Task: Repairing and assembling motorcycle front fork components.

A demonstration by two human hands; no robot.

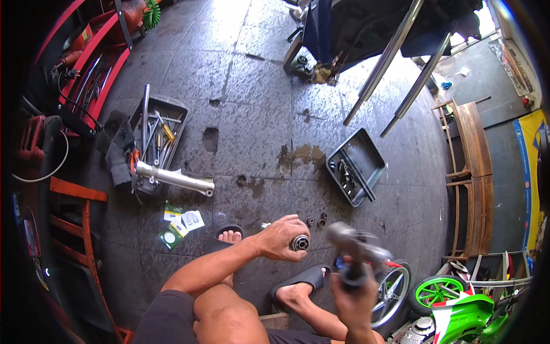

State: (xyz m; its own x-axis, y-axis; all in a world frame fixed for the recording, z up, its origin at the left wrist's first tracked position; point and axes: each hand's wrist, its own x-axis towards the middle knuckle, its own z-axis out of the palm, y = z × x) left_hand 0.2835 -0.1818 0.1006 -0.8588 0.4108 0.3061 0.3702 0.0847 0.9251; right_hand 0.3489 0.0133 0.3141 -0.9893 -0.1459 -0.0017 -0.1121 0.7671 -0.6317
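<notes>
Near the middle, my left hand (282, 238) is wrapped round a metal tube (300, 243), whose round, ringed end faces up toward me. My right hand (354, 301) grips the dark handle of a grey impact wrench (358, 243), smeared by motion. The wrench is held to the right of the tube, apart from it. Small dark rings (318, 220) lie on the floor just beyond my left hand. A silver fork lower leg (176, 178) rests across the near end of a tool tray (183, 109) at the left.
A second tray (380, 163) with a spring and small parts stands right of centre. Two chrome tubes (391, 49) slant in at the upper right. Paper packets (173, 234) lie at the left. A wheel (395, 292) and green motorcycle (467, 312) stand at the lower right.
</notes>
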